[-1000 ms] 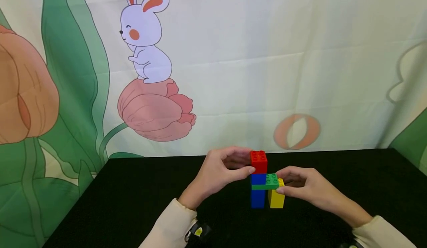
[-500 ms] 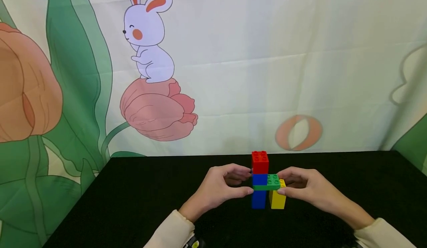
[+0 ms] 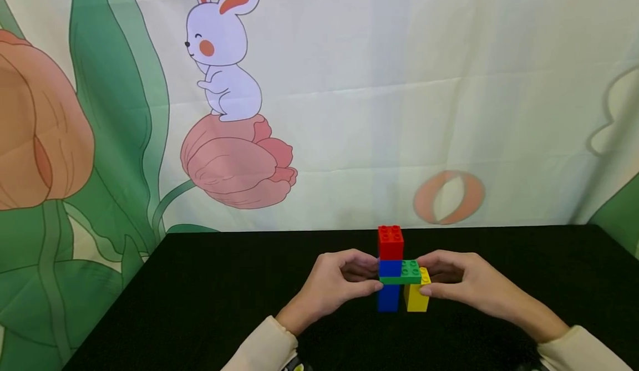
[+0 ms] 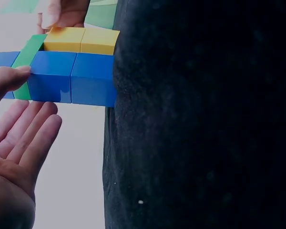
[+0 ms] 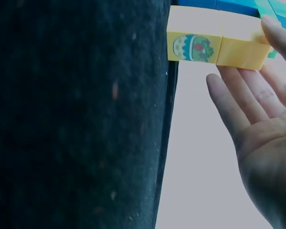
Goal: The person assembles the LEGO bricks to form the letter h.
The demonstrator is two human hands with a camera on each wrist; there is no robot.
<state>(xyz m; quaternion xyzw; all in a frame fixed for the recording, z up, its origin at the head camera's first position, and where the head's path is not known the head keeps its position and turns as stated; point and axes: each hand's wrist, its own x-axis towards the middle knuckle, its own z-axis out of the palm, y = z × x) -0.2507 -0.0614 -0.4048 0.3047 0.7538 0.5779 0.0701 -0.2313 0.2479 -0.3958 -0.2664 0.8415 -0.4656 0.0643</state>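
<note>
A toy building-brick structure stands on the black tabletop. Its taller column has red (image 3: 391, 243) on top, a blue brick (image 3: 390, 268), a green plate (image 3: 410, 272) and two lower blue bricks (image 4: 93, 81). Beneath the plate's right end are two stacked yellow bricks (image 3: 417, 299), one bearing a printed picture (image 5: 194, 47). My left hand (image 3: 333, 283) holds the column from the left, thumb at the green plate and fingers behind. From the right, my right hand (image 3: 471, 278) pinches the upper yellow brick, its thumb in front near the plate and its fingers on the far side.
The black-covered table (image 3: 199, 304) ends at a hanging cloth backdrop (image 3: 339, 110) printed with a rabbit and flowers. Cream sleeves (image 3: 267, 346) and wrist-worn devices come in from the bottom edge.
My left hand has moved down from the red brick to the green plate's level. My right thumb has shifted slightly from the plate's corner onto the yellow brick. The structure stays in place.
</note>
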